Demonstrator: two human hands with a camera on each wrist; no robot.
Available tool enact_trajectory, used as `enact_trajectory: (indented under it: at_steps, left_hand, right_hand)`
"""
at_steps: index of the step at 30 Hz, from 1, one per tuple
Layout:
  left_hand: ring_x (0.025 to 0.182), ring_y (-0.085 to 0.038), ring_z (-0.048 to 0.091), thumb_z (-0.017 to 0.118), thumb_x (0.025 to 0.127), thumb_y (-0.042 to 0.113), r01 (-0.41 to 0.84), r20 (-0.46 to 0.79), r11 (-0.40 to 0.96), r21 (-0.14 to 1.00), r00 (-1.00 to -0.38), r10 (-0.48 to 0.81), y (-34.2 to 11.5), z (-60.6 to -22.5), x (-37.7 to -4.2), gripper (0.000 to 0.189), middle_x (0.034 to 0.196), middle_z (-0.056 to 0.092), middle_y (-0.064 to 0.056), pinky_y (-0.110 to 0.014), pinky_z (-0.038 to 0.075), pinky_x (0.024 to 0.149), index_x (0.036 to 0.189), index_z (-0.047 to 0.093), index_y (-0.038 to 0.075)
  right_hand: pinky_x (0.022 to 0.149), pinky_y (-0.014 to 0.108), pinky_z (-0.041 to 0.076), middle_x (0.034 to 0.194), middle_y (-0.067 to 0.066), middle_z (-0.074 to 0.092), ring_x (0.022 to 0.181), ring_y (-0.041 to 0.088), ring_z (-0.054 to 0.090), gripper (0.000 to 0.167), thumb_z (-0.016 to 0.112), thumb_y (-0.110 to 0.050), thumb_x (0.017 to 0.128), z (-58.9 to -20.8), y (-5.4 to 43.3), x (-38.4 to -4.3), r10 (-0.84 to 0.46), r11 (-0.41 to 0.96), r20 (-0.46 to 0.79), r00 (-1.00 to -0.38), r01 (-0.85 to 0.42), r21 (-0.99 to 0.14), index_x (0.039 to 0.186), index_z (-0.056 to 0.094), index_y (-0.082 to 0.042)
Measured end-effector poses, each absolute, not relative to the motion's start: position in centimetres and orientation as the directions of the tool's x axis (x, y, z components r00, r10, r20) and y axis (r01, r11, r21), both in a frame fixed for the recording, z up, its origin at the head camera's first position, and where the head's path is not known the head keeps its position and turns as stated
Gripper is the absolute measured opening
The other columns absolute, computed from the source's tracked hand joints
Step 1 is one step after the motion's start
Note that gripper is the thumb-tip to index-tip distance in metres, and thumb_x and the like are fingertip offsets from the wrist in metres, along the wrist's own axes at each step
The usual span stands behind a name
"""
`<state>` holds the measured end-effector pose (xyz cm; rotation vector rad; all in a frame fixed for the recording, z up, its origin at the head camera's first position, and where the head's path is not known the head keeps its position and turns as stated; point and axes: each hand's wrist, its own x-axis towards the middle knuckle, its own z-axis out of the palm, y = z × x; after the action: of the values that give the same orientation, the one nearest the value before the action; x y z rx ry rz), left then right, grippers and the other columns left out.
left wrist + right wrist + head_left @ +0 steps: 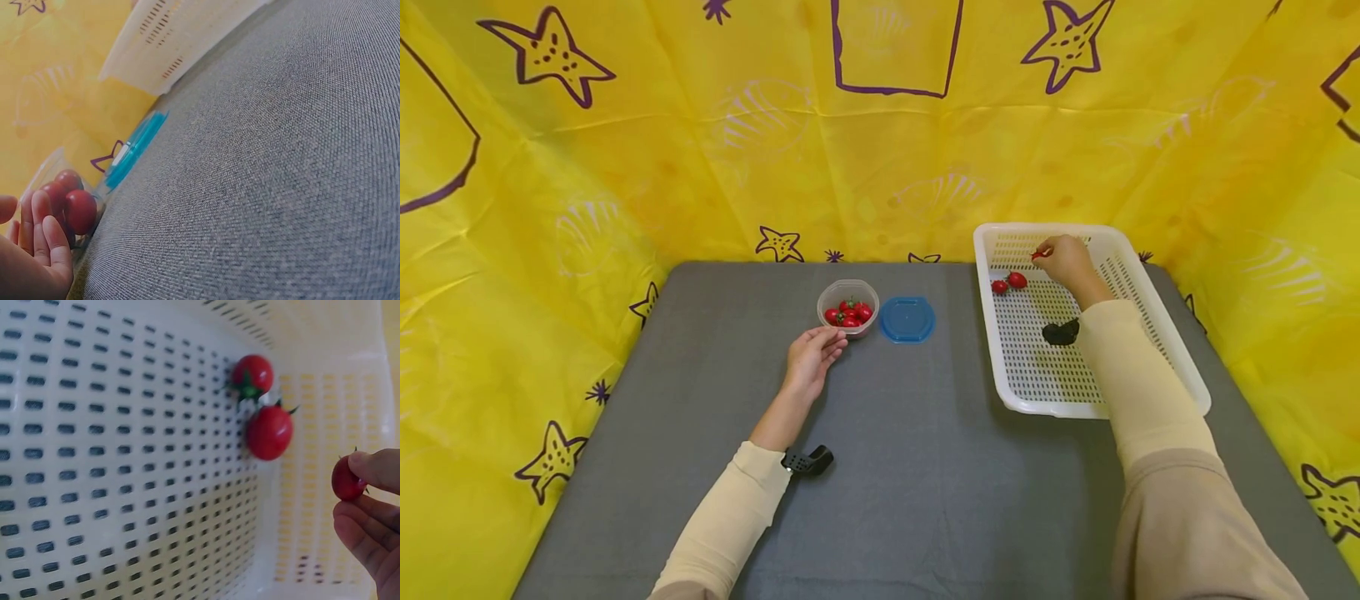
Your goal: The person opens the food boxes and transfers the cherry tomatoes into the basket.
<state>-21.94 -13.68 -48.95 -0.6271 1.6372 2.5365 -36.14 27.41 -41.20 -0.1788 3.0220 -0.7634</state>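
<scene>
My right hand [1070, 262] pinches a red cherry tomato [347, 479] between thumb and fingers, above the far part of a white perforated basket [1013, 406]. Two more cherry tomatoes [269, 432] with green stems lie close together on the basket floor. Over on the left, a small clear tub [847, 288] holds several cherry tomatoes [80, 211]. The fingers of my left hand [809, 360] are loosely extended at the tub's near side, with the fingertips right at its wall. In the left wrist view these fingers overlap the tub and partly hide it.
A blue lid [907, 320] lies flat just right of the tub. The grey cloth-covered table [880, 500] is bounded by a yellow patterned curtain [880, 183] at the back and sides. A black wrist strap [808, 461] sticks out from the left wrist.
</scene>
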Motion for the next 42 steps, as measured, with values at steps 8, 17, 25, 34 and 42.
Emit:
enact_trajectory:
  at_steps: [8, 17, 25, 34, 42]
  left_hand:
    - [0.068, -0.006, 0.067, 0.059, 0.096, 0.01, -0.259, -0.359, -0.442, 0.859, -0.92, -0.158, -13.8, -48.9, -21.9, 0.004, 0.072, 0.07, 0.006, -0.022, 0.053, 0.073, 0.097, 0.056, 0.006]
    - [0.067, -0.006, 0.067, 0.059, 0.096, 0.011, -0.265, -0.363, -0.44, 0.858, -0.919, -0.155, -13.8, -48.6, -21.8, 0.008, 0.072, 0.07, 0.006, -0.023, 0.053, 0.073, 0.097, 0.055, 0.005]
    - [0.067, -0.006, 0.067, 0.058, 0.097, 0.011, -0.265, -0.359, -0.437, 0.86, -0.922, -0.146, -13.9, -48.7, -21.9, 0.008, 0.071, 0.07, 0.006, -0.021, 0.052, 0.07, 0.097, 0.055, 0.004]
    - [0.068, -0.006, 0.067, 0.058, 0.097, 0.011, -0.269, -0.36, -0.434, 0.86, -0.922, -0.142, -13.9, -48.9, -21.8, 0.006, 0.072, 0.07, 0.007, -0.022, 0.052, 0.072, 0.096, 0.056, 0.006]
    - [0.066, -0.006, 0.067, 0.058, 0.096, 0.01, -0.261, -0.36, -0.445, 0.857, -0.92, -0.155, -13.8, -49.0, -22.0, 0.008, 0.071, 0.071, 0.005, -0.021, 0.052, 0.07, 0.099, 0.055, 0.003]
  right_hand:
    - [0.087, 0.054, 0.045, 0.104, 0.033, 0.064, 0.094, 0.045, 0.058, 0.027, 0.059, -0.011, 0.092, -43.3, 28.7, -36.0, -0.134, 0.905, -0.033, -0.99, -0.109, -0.412, 0.106, 0.063, 0.012]
    - [0.087, 0.053, 0.043, 0.106, 0.032, 0.063, 0.092, 0.043, 0.055, 0.023, 0.06, -0.008, 0.09, -44.6, 28.6, -35.6, -0.095, 0.905, -0.042, -0.995, -0.069, -0.419, 0.103, 0.064, 0.01]
    - [0.089, 0.053, 0.044, 0.108, 0.032, 0.062, 0.095, 0.043, 0.056, 0.026, 0.063, -0.009, 0.089, -45.0, 28.3, -35.5, -0.092, 0.905, -0.067, -0.994, -0.056, -0.421, 0.105, 0.063, 0.011]
    - [0.09, 0.054, 0.043, 0.108, 0.032, 0.061, 0.097, 0.043, 0.055, 0.026, 0.064, -0.01, 0.089, -45.2, 28.6, -35.4, -0.078, 0.898, -0.084, -0.993, -0.034, -0.439, 0.104, 0.062, 0.011]
    - [0.092, 0.055, 0.043, 0.117, 0.034, 0.059, 0.103, 0.046, 0.055, 0.031, 0.058, -0.015, 0.094, -44.6, 29.3, -35.6, -0.062, 0.889, -0.094, -0.994, -0.012, -0.459, 0.111, 0.061, 0.01]
